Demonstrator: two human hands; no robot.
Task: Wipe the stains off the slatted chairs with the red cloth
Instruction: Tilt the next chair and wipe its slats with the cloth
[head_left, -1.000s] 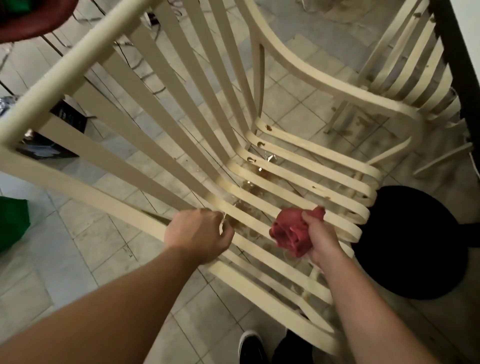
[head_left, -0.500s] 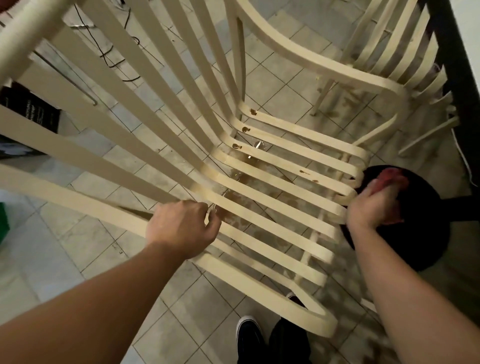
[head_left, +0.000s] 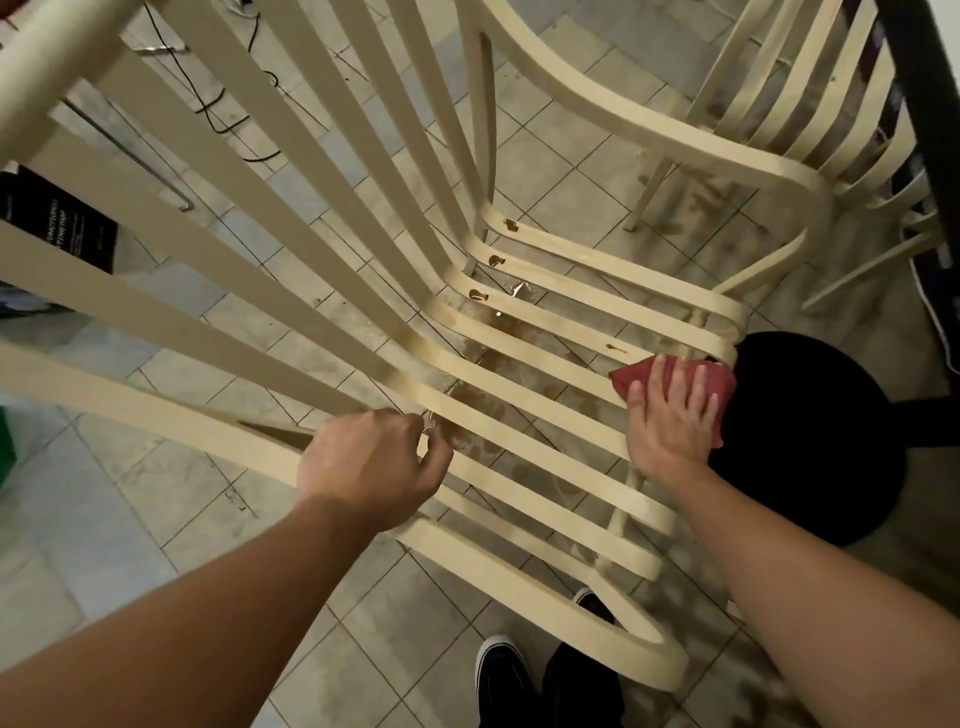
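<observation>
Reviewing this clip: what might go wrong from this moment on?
1. The right hand only presses the red cloth flat at the seat's front edge; it might slip off or drop between slats.
2. The brown drips at the back of the chair seat lie far from the cloth and may be missed.
3. The wet brown patch on the tiles underneath could be slippery underfoot.

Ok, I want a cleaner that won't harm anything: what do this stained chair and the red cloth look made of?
The chair looks like bent wood or moulded plastic, I can't tell which, under a cream semi-gloss coat; it bends in smooth curves, with a soft sheen and no visible grain. The red cloth looks like soft matt fabric; it creases and folds under the right hand.
</observation>
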